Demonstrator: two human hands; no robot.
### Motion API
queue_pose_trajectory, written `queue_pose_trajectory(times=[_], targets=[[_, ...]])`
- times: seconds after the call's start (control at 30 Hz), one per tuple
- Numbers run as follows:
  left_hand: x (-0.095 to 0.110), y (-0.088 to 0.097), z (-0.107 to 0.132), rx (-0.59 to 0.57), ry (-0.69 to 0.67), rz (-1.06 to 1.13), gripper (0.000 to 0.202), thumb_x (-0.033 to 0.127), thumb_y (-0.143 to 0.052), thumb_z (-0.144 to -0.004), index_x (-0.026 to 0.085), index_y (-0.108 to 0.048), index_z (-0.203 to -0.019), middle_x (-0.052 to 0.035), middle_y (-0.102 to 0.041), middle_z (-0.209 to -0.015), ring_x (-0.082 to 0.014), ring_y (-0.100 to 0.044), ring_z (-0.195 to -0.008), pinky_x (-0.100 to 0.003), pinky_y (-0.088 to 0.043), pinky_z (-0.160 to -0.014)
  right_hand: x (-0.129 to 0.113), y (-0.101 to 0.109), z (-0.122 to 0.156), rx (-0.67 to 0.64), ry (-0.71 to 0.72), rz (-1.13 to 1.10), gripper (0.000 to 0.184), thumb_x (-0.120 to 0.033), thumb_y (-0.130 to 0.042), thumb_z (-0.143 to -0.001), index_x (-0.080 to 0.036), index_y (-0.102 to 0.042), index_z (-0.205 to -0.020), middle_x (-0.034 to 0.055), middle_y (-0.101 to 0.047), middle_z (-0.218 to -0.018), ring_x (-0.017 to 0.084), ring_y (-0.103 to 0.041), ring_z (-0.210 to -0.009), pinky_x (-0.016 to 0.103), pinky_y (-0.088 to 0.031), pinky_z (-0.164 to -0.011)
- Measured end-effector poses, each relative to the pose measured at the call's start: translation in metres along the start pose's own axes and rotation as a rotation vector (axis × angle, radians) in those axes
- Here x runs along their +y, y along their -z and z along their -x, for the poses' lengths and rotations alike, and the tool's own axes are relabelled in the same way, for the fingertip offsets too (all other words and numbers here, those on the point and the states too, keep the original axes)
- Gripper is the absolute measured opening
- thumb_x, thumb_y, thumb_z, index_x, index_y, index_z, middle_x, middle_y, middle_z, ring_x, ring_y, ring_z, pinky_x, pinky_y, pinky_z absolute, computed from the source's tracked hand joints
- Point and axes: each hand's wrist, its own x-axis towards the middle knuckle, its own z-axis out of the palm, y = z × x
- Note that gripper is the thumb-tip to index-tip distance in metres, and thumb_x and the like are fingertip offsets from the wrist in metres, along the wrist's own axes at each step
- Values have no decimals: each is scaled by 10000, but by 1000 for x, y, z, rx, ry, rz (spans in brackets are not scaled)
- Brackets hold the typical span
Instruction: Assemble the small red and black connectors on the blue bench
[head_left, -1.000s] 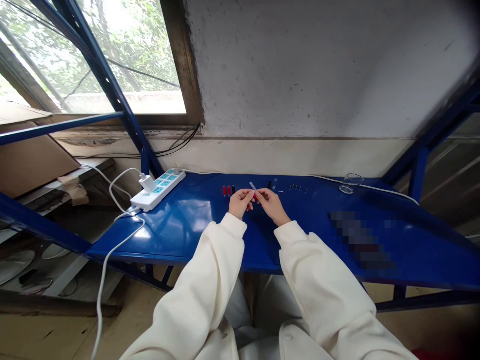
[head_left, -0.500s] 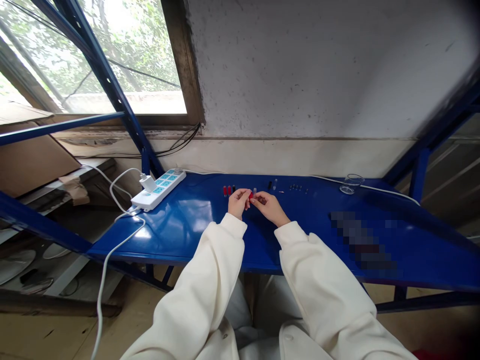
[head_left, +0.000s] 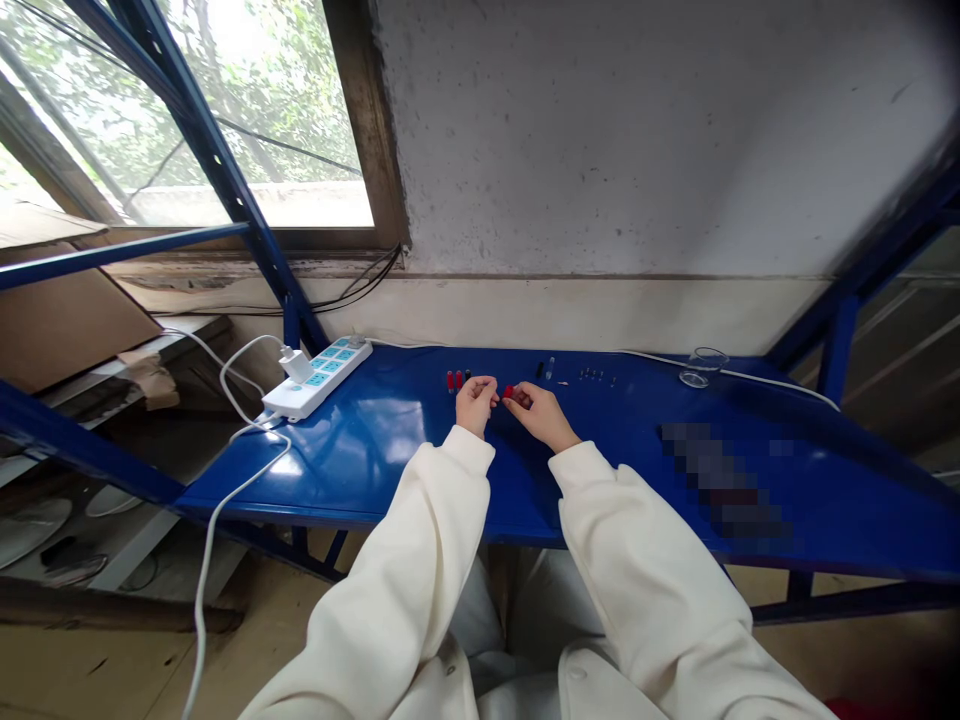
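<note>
Over the blue table (head_left: 390,470) my two hands are raised close together, a small gap between them. Thumb and fingers of my right hand (head_left: 541,412) pinch a small red cylindrical piece (head_left: 508,391), perhaps a cap. My left hand (head_left: 475,405) has its fingertips pressed together; whatever they hold is too small to name. Just behind the left hand stand two small red cylinders (head_left: 454,381) and a black one (head_left: 468,376), partly covered by the fingers. Beyond the right hand are a small black piece (head_left: 540,369) and a clear little tube (head_left: 550,368).
Several tiny dark parts (head_left: 592,374) lie right of the tube, with a pinkish bit (head_left: 562,383) nearby. A clear glass (head_left: 699,372) stands at the back right. A white power strip (head_left: 319,380) with cables occupies the left. A dark blurred object (head_left: 724,485) lies on the right.
My hands have drawn slightly apart. The red piece, between both hands before, is now in my right fingers alone. The clear part seen beside it no longer shows.
</note>
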Motion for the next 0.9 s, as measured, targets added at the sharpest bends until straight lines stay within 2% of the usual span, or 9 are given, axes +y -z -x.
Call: queue_pose_trajectory(times=[0.13, 0.27, 0.37, 0.53, 0.67, 0.9], targets=[[-3, 1, -2, 6, 28, -30, 188, 287, -600, -661, 138, -560, -769, 22, -503, -533, -55, -429, -427, -156, -231, -345, 14, 3, -6, 102, -150, -23, 241, -398, -544, -688, -160, -574, -668, 30, -596, -618, 140, -521, -564, 266, -395, -562], [-3, 2, 0, -26, 26, -57, 196, 278, -604, -653, 141, -568, -788, 12, -518, -550, -67, -455, -456, -158, -259, -355, 32, 15, -13, 75, -284, 18, 244, -401, -575, -646, -158, -592, -644, 41, -617, -621, 156, -553, -574, 271, -407, -555], [-1, 2, 2, -39, 25, -47, 205, 275, -603, -653, 141, -573, -805, 5, -527, -566, -72, -466, -476, -162, -270, -363, 45, 26, -20, 60, -348, 136, 219, -379, -591, -628, -161, -593, -607, 51, -622, -612, 168, -563, -571, 267, -396, -528], [1, 1, 4, -82, 56, -49, 204, 271, -602, -652, 136, -574, -803, -4, -536, -585, -78, -479, -504, -164, -277, -372, 61, 36, -31, 64, -374, 334, 176, -334, -589, -658, -160, -616, -657, 64, -643, -671, 175, -583, -618, 251, -380, -534], [1, -1, 6, -101, 76, -63, 208, 263, -606, -648, 131, -568, -803, -7, -539, -589, -81, -485, -519, -163, -272, -377, 64, 32, -38, 30, -402, 423, 186, -325, -575, -695, -162, -634, -765, 54, -654, -736, 160, -598, -677, 221, -377, -545], [0, -2, 6, -139, 82, -95, 191, 249, -583, -660, 134, -560, -810, -12, -543, -596, -84, -486, -527, -165, -274, -379, 67, 27, -45, 14, -438, 483, 196, -336, -555, -726, -175, -627, -811, 49, -656, -779, 175, -604, -737, 229, -385, -563]])
